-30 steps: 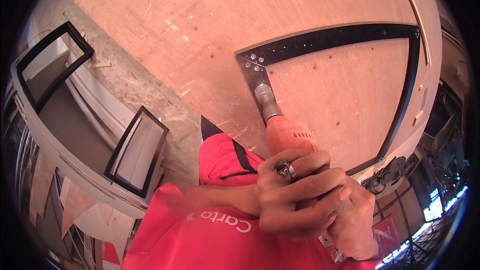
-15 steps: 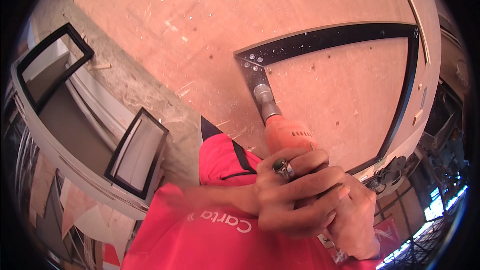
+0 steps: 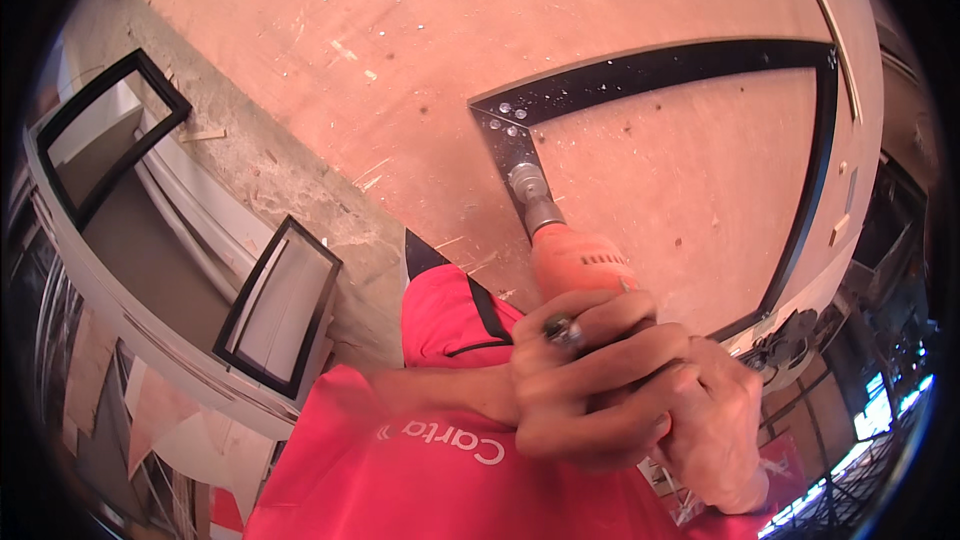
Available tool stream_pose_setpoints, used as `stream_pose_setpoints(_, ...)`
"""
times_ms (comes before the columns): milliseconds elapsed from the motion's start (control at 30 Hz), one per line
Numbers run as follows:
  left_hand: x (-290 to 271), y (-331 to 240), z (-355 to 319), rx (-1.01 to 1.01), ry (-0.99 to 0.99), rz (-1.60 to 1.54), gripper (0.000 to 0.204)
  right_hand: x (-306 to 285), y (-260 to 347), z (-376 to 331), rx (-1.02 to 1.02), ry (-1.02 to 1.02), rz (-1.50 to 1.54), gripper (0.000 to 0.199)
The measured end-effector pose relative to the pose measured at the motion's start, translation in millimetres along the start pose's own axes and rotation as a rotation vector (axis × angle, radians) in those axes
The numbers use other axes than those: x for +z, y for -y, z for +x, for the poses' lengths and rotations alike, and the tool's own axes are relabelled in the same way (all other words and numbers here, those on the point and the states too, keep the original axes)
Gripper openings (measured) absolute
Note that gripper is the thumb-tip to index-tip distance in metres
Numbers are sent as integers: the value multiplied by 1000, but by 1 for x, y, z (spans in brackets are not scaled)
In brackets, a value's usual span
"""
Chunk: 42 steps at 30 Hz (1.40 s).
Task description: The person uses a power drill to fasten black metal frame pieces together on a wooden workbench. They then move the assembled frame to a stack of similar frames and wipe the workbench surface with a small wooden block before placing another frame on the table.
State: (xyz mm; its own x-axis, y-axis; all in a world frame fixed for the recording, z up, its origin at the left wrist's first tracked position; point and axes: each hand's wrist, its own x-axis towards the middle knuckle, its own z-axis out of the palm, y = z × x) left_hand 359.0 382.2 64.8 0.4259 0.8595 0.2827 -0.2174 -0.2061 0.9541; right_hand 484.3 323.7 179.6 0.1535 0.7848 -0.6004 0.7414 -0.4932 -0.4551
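An orange power drill is held in both hands, its metal chuck pointing away from me. My left hand, with a ring on one finger, is closed around the drill's body. My right hand is closed at the drill's rear, its grip partly hidden behind the left fingers. The chuck end is over the near-left side of a black frame, which lies flat on a wooden board. Several small round pale spots mark the frame's left corner. Whether a bit touches the frame I cannot tell.
To the left, a white panel structure holds two black-rimmed openings. A small wooden strip lies beside it. Dark clutter sits past the board's right edge. Pale chips dot the board. A red garment covers my front.
My right hand has shifted slightly to the right. Both hands keep their grip, and the drill stays over the same side of the frame.
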Motion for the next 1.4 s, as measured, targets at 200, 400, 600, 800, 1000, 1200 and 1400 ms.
stream_pose_setpoints(200,-1,3,2,48,-50,-12,24,-7,3,-1,11,67,-86,22)
stream_pose_setpoints(400,1,4,1,65,-27,-21,23,0,2,2,-1,1,2,25)
stream_pose_setpoints(600,-2,7,-1,80,-38,-12,20,-10,0,1,-37,70,-92,25)
stream_pose_setpoints(800,1,10,1,102,-28,-12,19,-2,-1,2,-12,47,-37,23)
stream_pose_setpoints(1000,2,7,1,86,-40,1,19,-12,-1,2,-20,100,-75,23)
stream_pose_setpoints(1200,0,8,-1,76,-14,-34,21,-10,0,5,-16,84,-57,21)
stream_pose_setpoints(1400,3,3,-4,61,-52,27,24,-12,0,4,-25,116,-110,20)
